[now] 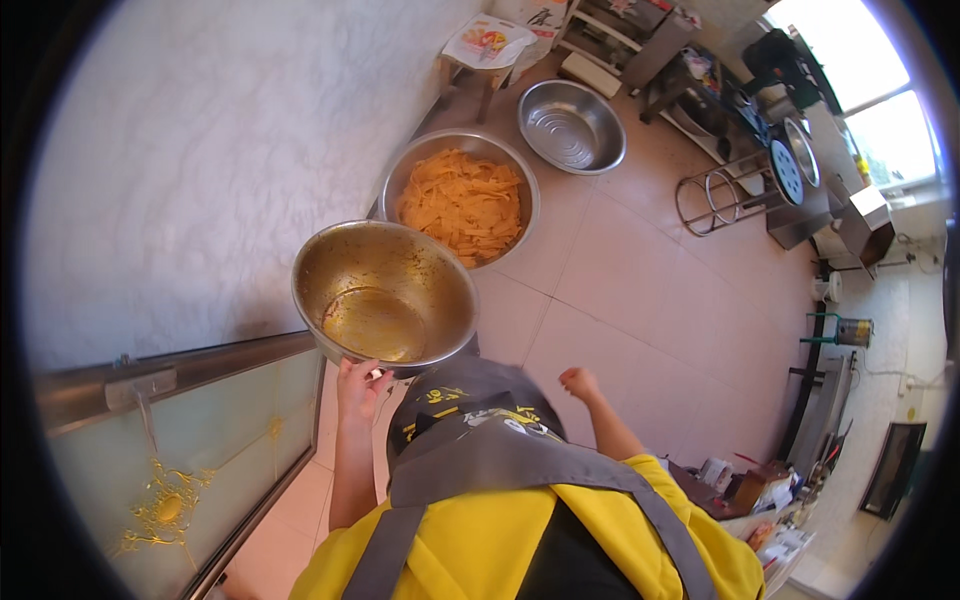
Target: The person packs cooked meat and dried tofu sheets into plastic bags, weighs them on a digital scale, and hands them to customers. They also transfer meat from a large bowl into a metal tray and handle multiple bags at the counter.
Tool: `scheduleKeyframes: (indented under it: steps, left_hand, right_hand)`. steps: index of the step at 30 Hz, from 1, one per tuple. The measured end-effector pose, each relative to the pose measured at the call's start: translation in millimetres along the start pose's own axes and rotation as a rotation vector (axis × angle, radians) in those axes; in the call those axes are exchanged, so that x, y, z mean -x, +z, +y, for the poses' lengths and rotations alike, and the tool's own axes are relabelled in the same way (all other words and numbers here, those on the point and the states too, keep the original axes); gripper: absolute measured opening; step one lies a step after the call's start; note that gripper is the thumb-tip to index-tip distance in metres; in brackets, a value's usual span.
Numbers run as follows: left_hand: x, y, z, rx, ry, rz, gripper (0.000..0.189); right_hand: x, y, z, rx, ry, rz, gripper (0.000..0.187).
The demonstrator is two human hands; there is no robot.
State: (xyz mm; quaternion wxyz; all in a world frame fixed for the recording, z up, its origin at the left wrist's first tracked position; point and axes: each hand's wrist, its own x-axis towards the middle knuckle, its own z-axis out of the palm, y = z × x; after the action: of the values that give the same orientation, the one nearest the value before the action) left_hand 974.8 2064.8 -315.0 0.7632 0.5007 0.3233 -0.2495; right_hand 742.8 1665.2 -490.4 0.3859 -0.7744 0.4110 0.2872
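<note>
My left hand (361,386) grips the near rim of a large metal basin (375,326), which is tilted and has an oily yellow film with reddish bits on its inner wall. Just beyond it, a second metal basin (531,180) on the floor holds a heap of orange flat strips (461,202), perhaps a noodle-like food. My right hand (580,382) hangs over the floor to the right of my apron (487,405), fingers curled, with nothing visible in it.
A third metal basin (571,127) stands farther off on the tiled floor. A stool (487,79) bearing a printed bag is against the wall. To the left is a glass door (187,465) with a metal frame. Metal-framed stands (724,199) and a cluttered counter are at the right.
</note>
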Motion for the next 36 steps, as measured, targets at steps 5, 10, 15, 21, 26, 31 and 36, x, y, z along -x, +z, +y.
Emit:
scheduleKeyframes:
  steps: [5, 10, 15, 21, 26, 31, 36]
  left_hand:
    - [-22.1, 63.6, 5.6, 0.138, -0.002, 0.123, 0.039]
    - [-56.3, 141.8, -12.9, 0.223, 0.026, 0.368, 0.042]
    - [-96.8, 224.0, -18.6, 0.221, -0.043, 0.587, 0.056]
    - [-141.4, 288.6, -24.9, 0.391, -0.083, 0.824, 0.067]
    - [-164.3, 304.6, -55.1, 0.453, -0.14, 0.939, 0.067]
    - [-167.7, 326.9, -90.9, 0.5, -0.169, 0.931, 0.065]
    - [-176.3, 348.5, -115.2, 0.434, -0.151, 0.979, 0.065]
  right_hand:
    - [-104.4, -104.2, -54.4, -0.001, 0.007, -0.067, 0.023]
    - [-257.2, -171.7, -141.4, 0.339, -0.22, -0.062, 0.031]
    - [-421.6, -180.5, -248.8, 0.446, -0.383, -0.21, 0.045]
    - [-556.7, -141.0, -365.3, 0.835, -0.544, -0.336, 0.073]
    - [-604.3, -61.6, -379.4, 0.995, -0.612, -0.258, 0.085]
    - [-635.6, -37.0, -368.5, 1.039, -0.737, -0.236, 0.073]
    - [-626.4, -80.0, -396.1, 0.686, -0.685, -0.51, 0.054]
